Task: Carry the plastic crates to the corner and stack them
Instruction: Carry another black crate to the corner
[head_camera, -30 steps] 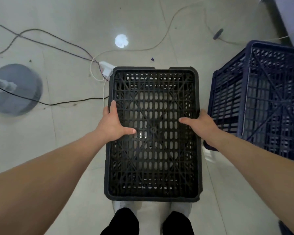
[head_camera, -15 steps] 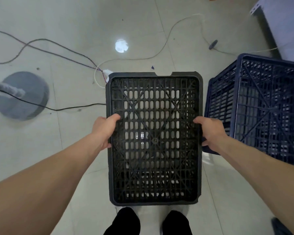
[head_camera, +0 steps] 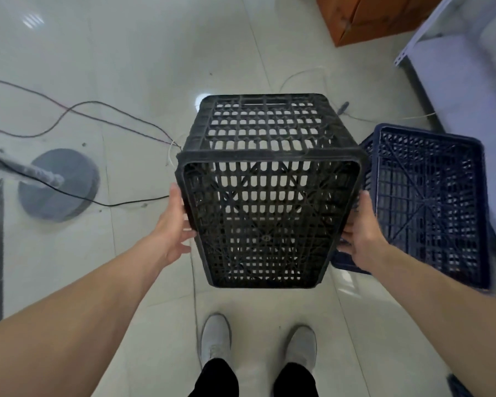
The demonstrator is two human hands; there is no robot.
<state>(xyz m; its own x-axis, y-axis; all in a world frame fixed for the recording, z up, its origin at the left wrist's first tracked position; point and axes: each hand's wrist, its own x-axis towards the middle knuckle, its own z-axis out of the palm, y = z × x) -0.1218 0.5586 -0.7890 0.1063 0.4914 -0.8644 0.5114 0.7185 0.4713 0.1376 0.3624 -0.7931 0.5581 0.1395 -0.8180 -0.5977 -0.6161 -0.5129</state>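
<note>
Both hands [head_camera: 171, 227] [head_camera: 361, 233] grip black crate [head_camera: 267, 196], blue crate [head_camera: 430, 202] beside

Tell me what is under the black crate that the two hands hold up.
Through the black crate's lattice only pale floor tiles show. Its ribs hide small details, and it covers the blue crate's left edge.

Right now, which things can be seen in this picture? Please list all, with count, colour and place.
black plastic lattice crate: one, black, centre, held up
dark blue plastic lattice crate: one, dark blue, floor, right
round stand base: one, grey, floor, left
thin cables: several, black and white, floor
cardboard box: one, brown, top right
metal shelf: one, white, far right
shoes: two, grey, bottom
left hand, right hand: two, gripping the black crate's sides
</note>
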